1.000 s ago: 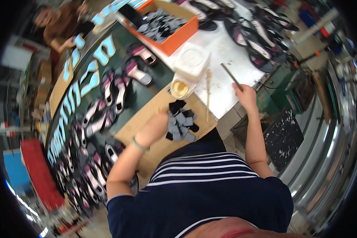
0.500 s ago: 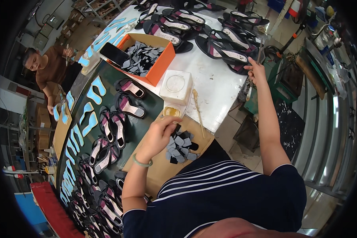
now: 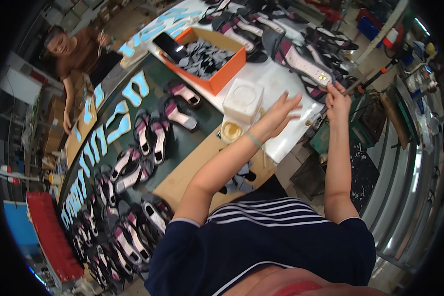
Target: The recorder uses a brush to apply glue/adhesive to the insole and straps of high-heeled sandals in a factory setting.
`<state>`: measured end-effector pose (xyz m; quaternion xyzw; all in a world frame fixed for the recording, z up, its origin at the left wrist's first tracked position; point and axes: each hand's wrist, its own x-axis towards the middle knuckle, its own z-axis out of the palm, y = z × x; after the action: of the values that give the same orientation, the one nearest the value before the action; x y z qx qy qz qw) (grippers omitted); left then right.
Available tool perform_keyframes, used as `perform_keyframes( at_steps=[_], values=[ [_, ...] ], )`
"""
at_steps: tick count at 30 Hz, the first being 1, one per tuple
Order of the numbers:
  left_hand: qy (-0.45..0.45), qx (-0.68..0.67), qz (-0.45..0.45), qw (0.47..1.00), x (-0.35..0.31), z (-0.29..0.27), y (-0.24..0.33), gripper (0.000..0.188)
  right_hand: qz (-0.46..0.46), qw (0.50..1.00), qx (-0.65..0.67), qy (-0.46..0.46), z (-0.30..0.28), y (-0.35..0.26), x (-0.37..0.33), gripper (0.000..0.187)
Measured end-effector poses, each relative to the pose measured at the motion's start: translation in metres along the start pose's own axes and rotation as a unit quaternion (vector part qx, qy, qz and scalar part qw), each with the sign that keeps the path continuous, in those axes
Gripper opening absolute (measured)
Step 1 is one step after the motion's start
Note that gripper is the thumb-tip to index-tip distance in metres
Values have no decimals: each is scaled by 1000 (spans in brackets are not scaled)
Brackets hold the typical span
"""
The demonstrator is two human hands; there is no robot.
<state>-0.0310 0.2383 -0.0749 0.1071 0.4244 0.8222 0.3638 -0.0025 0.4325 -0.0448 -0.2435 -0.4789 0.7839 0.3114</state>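
My right hand [image 3: 339,102] pinches the near end of a black sandal [image 3: 302,63] with a pale insole and dark purple straps. That sandal tilts up over other sandals at the far right of the white tabletop. My left hand [image 3: 282,116] reaches over the table with fingers spread and nothing in it, apart from the sandal. Beside its forearm stand a white square block [image 3: 243,100] and a small dish of yellowish paste [image 3: 231,132]. Grey and black patches [image 3: 239,183] lie on a brown board [image 3: 187,185], partly hidden by my left forearm.
An orange box [image 3: 230,74] holds many grey scraps, with a phone [image 3: 169,47] on its edge. Rows of sandals [image 3: 134,170] and light-blue sole pieces [image 3: 118,123] cover the green table at left. Another person [image 3: 84,59] works across it. Green machinery [image 3: 362,116] stands at right.
My left hand has moved from the paste dish rightward and its fingers have spread. My right hand has closed on the sandal's near end, and the sandal is lifted. The whole view has shifted.
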Motion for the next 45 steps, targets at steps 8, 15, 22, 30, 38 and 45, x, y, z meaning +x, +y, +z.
perform_keyframes(
  at_steps=[8, 15, 22, 30, 38, 45],
  values=[
    [99, -137, 345, 923, -18, -36, 78, 48, -50, 974, -34, -216, 49, -23, -133, 31],
    [234, 17, 456, 859, -168, -108, 167, 60, -96, 884, -182, -420, 70, 6, -146, 55],
    [296, 54, 557, 774, -233, -147, 168, 66, 8, 849, -281, -447, 108, 60, -150, 31],
    [311, 41, 531, 787, -239, -144, 161, 57, -28, 796, -376, -474, 121, 94, -146, 26],
    [314, -9, 501, 806, -234, -148, 152, 55, 53, 905, -147, -395, 112, 60, -137, 28],
    [322, -14, 476, 818, -224, -157, 149, 57, 112, 875, -185, -433, 95, 81, -145, 18]
  ],
)
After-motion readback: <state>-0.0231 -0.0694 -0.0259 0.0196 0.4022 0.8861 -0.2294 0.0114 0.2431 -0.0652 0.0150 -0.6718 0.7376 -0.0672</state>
